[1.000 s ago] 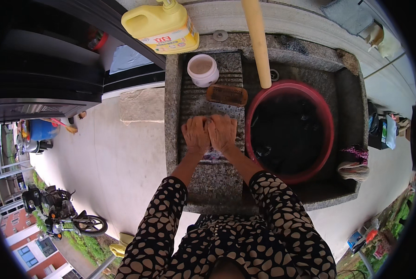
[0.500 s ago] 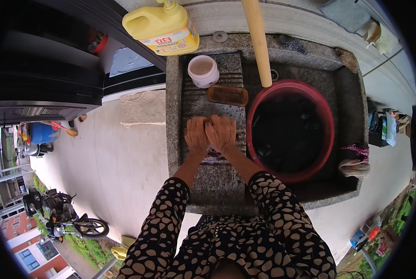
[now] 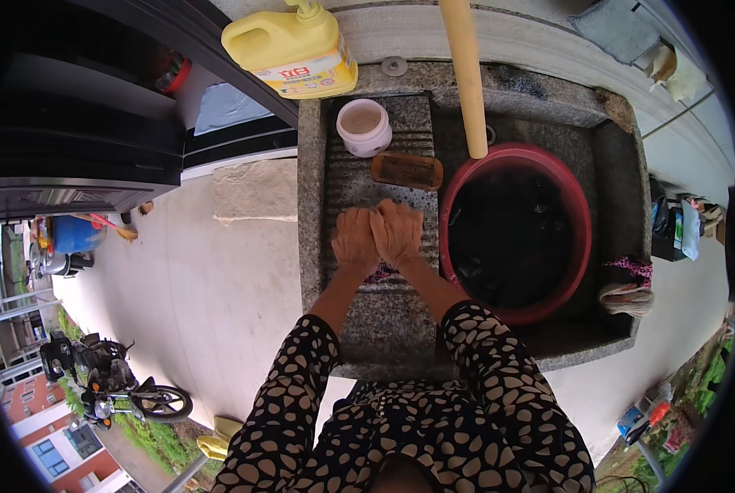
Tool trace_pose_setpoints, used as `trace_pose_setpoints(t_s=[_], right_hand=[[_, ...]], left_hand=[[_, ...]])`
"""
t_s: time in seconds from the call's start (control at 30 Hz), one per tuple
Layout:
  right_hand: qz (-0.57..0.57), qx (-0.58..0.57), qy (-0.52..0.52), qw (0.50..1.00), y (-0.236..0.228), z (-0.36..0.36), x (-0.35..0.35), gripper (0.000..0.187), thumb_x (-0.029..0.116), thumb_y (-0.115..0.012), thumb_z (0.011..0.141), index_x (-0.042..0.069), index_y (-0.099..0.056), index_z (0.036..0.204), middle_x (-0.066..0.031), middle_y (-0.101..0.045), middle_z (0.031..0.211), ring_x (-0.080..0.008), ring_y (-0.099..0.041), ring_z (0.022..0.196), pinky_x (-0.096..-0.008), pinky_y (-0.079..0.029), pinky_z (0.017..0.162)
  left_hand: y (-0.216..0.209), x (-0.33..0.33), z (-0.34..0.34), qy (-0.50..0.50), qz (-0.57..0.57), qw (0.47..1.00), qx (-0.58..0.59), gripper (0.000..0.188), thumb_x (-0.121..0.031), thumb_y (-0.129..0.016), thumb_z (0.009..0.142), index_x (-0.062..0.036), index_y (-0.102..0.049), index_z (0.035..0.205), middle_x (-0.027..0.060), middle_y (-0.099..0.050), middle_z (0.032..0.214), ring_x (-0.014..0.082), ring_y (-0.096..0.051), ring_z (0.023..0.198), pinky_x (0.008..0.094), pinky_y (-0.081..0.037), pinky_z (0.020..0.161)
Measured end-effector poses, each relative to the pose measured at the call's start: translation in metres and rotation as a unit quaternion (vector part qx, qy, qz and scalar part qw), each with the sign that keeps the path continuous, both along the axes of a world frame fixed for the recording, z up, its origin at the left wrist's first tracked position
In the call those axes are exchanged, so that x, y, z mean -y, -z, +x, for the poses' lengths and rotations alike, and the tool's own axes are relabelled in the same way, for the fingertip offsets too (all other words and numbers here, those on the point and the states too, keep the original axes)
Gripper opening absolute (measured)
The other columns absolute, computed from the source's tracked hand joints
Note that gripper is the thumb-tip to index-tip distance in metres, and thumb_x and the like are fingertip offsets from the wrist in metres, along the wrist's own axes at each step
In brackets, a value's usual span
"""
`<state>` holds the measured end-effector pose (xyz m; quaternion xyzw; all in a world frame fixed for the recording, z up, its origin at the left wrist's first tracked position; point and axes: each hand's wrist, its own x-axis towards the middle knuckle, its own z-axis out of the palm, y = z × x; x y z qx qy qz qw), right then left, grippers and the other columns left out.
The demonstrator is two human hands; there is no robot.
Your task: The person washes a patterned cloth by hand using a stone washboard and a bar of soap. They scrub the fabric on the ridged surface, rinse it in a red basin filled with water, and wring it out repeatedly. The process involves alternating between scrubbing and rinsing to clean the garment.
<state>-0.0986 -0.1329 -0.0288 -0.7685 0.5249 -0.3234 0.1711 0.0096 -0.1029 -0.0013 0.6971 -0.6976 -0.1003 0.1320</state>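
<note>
Side by side, my left hand [image 3: 355, 238] and my right hand [image 3: 397, 233] press down on the ribbed stone washboard [image 3: 384, 324], fingers curled and closed. Under them is a small piece of purple cloth [image 3: 381, 272]; only a bit shows below my wrists, and the rest is hidden. Just beyond my fingers lies a brown wooden scrubbing brush [image 3: 406, 171]. A white open tub [image 3: 364, 128] stands behind it on the ribs. To the right, a red basin [image 3: 583, 246] holds dark water with dark cloth in it.
A yellow pump jug [image 3: 289, 53] stands on the sink's far left rim. A pale pipe [image 3: 466, 82] comes down over the basin's far edge. A wrung cloth [image 3: 626, 298] hangs on the right rim. A motorcycle [image 3: 117, 382] is parked at the far left.
Both hands have shifted slightly while staying on the washboard, and less of the purple cloth shows below them. The view has moved a little; brush, tub and basin keep their places.
</note>
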Motion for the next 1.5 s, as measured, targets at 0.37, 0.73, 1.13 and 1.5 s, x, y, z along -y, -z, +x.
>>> trace_pose_setpoints(t_s=[0.37, 0.73, 1.13, 1.5], right_hand=[[0.065, 0.096, -0.038, 0.993, -0.042, -0.011, -0.041, 0.029, 0.038, -0.061, 0.080, 0.010, -0.064, 0.087, -0.0082, -0.055, 0.080, -0.0288, -0.054, 0.076, -0.0469, -0.036, 0.066], [0.037, -0.066, 0.046, 0.996, -0.020, 0.014, 0.001, 0.017, 0.028, -0.061, 0.078, 0.011, -0.059, 0.079, -0.0045, -0.054, 0.083, -0.0241, -0.047, 0.086, -0.0426, -0.032, 0.075], [0.041, -0.006, -0.029, 0.999, -0.016, -0.012, -0.018, 0.017, 0.018, -0.059, 0.078, 0.010, -0.051, 0.065, -0.0081, -0.046, 0.068, -0.0277, -0.046, 0.068, -0.0413, -0.032, 0.068], [0.117, 0.173, -0.078, 0.975, -0.036, -0.037, -0.093, 0.013, 0.018, -0.056, 0.078, 0.009, -0.057, 0.069, -0.0070, -0.052, 0.073, -0.0252, -0.048, 0.074, -0.0409, -0.033, 0.070]], left_hand=[[-0.051, -0.073, -0.025, -0.160, -0.111, 0.955, -0.226, 0.032, -0.023, -0.057, 0.086, -0.0045, -0.055, 0.112, 0.0130, -0.052, 0.103, 0.0307, -0.051, 0.089, 0.0439, -0.040, 0.082], [-0.001, -0.004, -0.004, -0.141, -0.089, 0.986, -0.022, 0.023, -0.024, -0.059, 0.087, -0.0051, -0.055, 0.099, 0.0128, -0.052, 0.098, 0.0315, -0.050, 0.090, 0.0410, -0.044, 0.072], [-0.010, -0.054, -0.011, 0.052, 0.168, 0.984, -0.011, 0.050, -0.035, -0.069, 0.077, 0.0016, -0.051, 0.106, 0.0128, -0.049, 0.092, 0.0301, -0.047, 0.088, 0.0441, -0.035, 0.074], [-0.029, -0.119, -0.022, 0.034, -0.023, 0.998, -0.057, 0.025, -0.030, -0.062, 0.082, -0.0072, -0.051, 0.084, 0.0106, -0.048, 0.082, 0.0293, -0.050, 0.075, 0.0434, -0.040, 0.065]])
